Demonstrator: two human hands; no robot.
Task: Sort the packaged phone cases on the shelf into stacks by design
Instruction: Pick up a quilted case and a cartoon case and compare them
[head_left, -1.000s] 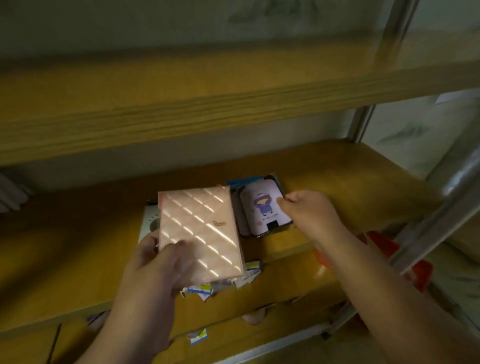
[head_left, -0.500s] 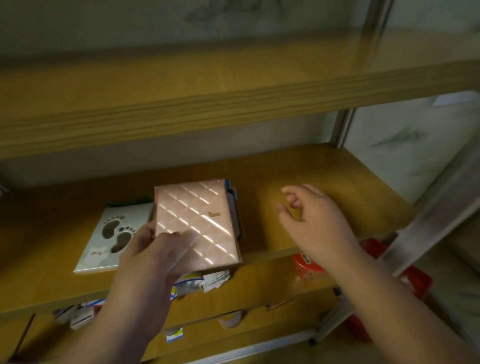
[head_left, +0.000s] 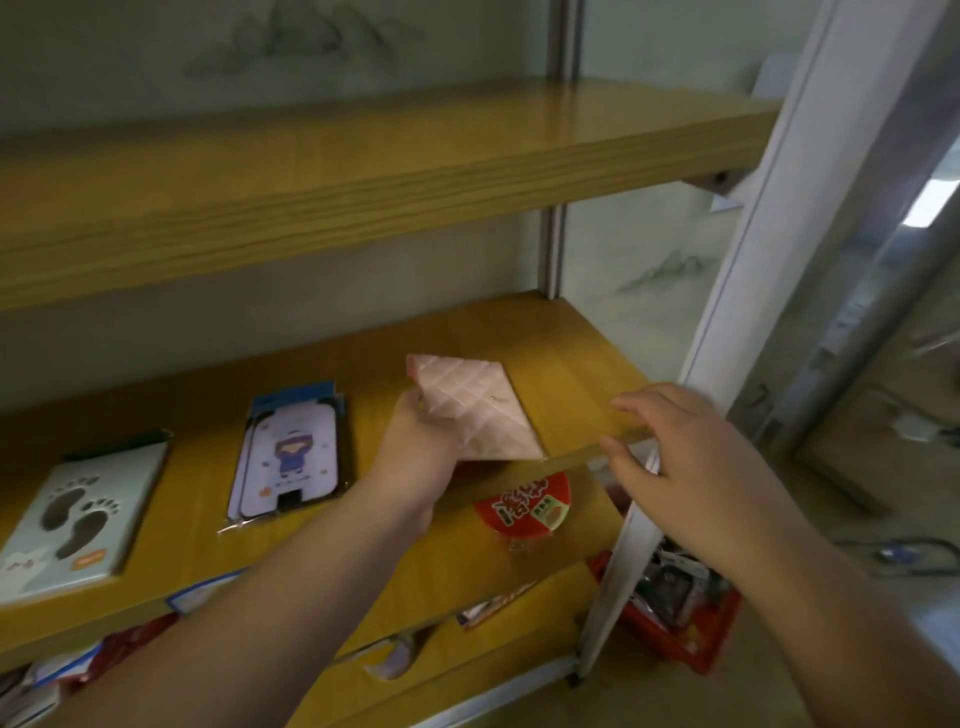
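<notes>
Pink quilted case (head_left: 480, 410) (left hand (head_left: 421, 457) grips).

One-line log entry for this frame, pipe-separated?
left hand: holds pink quilted case over shelf right end | right hand: open, empty | footprint case, cartoon case: lying apart on shelf

Left hand (head_left: 421, 457) grips pink quilted case (head_left: 483, 410) above shelf (head_left: 561, 338); right hand (head_left: 685, 467) hovers.
</notes>
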